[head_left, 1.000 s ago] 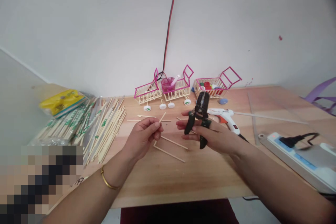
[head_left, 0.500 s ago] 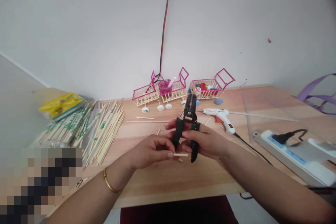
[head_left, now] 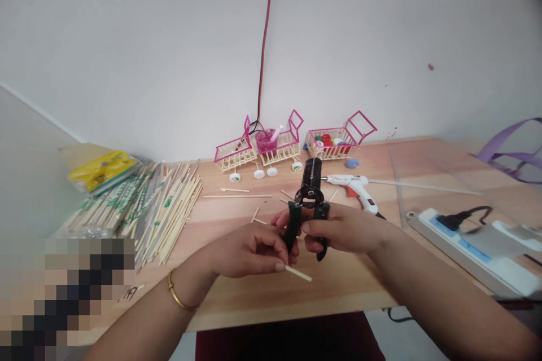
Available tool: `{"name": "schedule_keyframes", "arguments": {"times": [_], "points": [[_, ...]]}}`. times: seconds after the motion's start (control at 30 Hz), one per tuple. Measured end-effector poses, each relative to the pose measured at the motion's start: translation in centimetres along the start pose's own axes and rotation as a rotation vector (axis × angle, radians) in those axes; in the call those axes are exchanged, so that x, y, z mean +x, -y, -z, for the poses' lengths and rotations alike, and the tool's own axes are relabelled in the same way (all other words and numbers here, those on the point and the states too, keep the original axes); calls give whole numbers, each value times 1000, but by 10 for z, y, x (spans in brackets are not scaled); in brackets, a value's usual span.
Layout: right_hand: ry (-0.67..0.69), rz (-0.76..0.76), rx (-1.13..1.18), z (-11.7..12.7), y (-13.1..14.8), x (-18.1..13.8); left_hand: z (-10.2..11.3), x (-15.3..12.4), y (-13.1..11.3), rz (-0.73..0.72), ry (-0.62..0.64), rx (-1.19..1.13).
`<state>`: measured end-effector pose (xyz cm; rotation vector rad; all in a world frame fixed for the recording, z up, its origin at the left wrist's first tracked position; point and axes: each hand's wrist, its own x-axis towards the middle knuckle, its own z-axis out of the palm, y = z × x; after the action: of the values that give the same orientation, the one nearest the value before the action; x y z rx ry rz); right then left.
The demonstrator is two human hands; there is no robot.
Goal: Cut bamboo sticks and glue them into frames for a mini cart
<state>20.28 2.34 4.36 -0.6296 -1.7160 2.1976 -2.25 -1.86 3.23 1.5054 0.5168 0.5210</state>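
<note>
My right hand [head_left: 339, 228] is wrapped round the dark green handles of a pair of wire strippers [head_left: 311, 186], whose black jaws point up and away from me. Close against it, my left hand [head_left: 258, 248] pinches a short wooden stick [head_left: 298, 274] between thumb and fingers. The stick's free end slants down to the right over the tabletop. My left fingertips lie right beside the left handle; whether they press on it I cannot tell. Beyond my hands, a few cut stick pieces [head_left: 256, 214] and one longer stick [head_left: 237, 196] lie on the wooden table [head_left: 254, 304].
Three small stick-built carts [head_left: 237, 152] with pink rims stand along the wall. At right are a white hot glue gun [head_left: 353, 186] and a power strip [head_left: 470, 254]. Loose sticks [head_left: 178, 214], bagged sticks [head_left: 114, 203] and a yellow packet [head_left: 104, 169] lie at left.
The strippers have come slightly lower and to the right, more upright, their handles now a little apart. The short stick in my left hand has dropped and tilted downward at its right end.
</note>
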Motion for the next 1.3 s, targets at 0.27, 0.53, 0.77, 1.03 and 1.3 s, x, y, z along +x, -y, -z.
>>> {"name": "schedule_keyframes", "arguments": {"times": [0.27, 0.53, 0.77, 1.03, 1.3], "points": [[-39, -36, 12, -8, 5, 2, 1, -2, 1, 3, 14, 80], [-81, -1, 186, -2, -10, 10, 4, -2, 4, 17, -29, 31], [-273, 74, 164, -6, -17, 24, 10, 6, 14, 3, -172, 17], [-195, -37, 151, -10, -17, 20, 4, 1, 10, 43, -39, 175], [-139, -76, 127, -9, -16, 14, 2, 0, 6, -5, 55, 229]]}}
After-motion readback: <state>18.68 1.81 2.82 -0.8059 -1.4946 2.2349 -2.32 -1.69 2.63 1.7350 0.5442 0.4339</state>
